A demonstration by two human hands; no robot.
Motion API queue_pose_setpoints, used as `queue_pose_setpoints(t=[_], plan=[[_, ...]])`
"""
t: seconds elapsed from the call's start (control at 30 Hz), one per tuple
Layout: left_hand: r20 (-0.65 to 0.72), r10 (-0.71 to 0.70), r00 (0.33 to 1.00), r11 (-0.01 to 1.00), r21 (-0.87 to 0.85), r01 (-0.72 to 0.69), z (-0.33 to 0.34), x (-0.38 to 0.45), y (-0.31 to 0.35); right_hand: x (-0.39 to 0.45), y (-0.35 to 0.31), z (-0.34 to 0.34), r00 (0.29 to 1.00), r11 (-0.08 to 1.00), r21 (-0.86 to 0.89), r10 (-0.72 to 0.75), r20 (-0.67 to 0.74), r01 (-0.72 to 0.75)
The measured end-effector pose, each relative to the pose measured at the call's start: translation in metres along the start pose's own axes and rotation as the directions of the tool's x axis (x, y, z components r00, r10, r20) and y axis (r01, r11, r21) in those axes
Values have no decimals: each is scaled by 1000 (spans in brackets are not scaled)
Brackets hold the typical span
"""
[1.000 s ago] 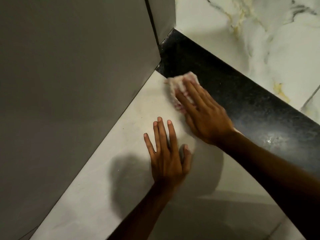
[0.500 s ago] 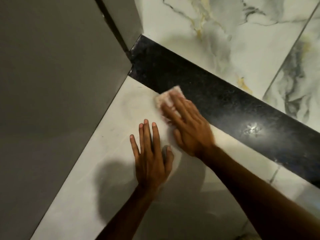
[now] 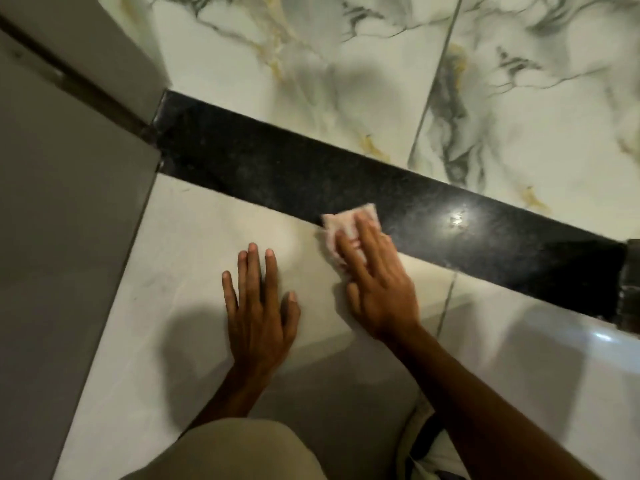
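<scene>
**On the pale floor tile [image 3: 194, 237], two flat hands and one cloth [image 3: 341, 221]**

At the seam where the pale tile meets the black stone strip [image 3: 259, 171], we find the small pinkish-white cloth. It lies across that seam, its far corner on the black stone and its near part on the pale tile. The right hand [image 3: 379, 284] lies palm down on top of it. We see its fingers [image 3: 363, 244] straight and close together, pressing the cloth flat rather than curling round it, with the thumb lying out to the left on the tile. The right forearm runs in on a long slant from the lower right, wrist low to the floor.

The left hand [image 3: 258, 308] rests just beside it to the left, not touching hand or cloth. It too is palm down on the pale tile, fingers straight and slightly fanned, pointing away from us, thumb spread to the right. Its forearm rises from the bottom middle, above a beige trouser leg [image 3: 235, 452].

Left of both hands stands a grey panel [image 3: 62, 220]. Beyond the black strip lies marbled tile [image 3: 311, 81].
</scene>
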State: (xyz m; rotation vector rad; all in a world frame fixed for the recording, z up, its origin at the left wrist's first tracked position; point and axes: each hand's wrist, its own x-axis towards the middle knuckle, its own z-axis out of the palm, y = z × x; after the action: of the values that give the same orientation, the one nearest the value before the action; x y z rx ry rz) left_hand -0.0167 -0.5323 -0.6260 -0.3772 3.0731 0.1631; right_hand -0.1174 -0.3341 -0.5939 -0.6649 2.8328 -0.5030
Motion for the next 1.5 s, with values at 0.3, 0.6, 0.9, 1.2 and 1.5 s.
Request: queue_pose_setpoints(t=[0.3,0.6,0.9,1.2,1.5], plan=[[35,316,948,948,-44,-314,19,12,58,70,65,-3,911,943,-10,319,-262,-333],[71,520,851,854,-39,-518,13,20,87,-99,138,-20,708,763,4,601,-371,-646],[56,603,795,797,-67,-600,27,23,135,-45,146,-26,770,860,69,486,-413,-506],[67,622,780,783,-53,-619,26,24,137,-81,191,-35,467,581,139,754,-463,-802],[96,604,791,797,-58,-601,18,25,140,-104,152,-21,787,836,20,525,-324,-549]])
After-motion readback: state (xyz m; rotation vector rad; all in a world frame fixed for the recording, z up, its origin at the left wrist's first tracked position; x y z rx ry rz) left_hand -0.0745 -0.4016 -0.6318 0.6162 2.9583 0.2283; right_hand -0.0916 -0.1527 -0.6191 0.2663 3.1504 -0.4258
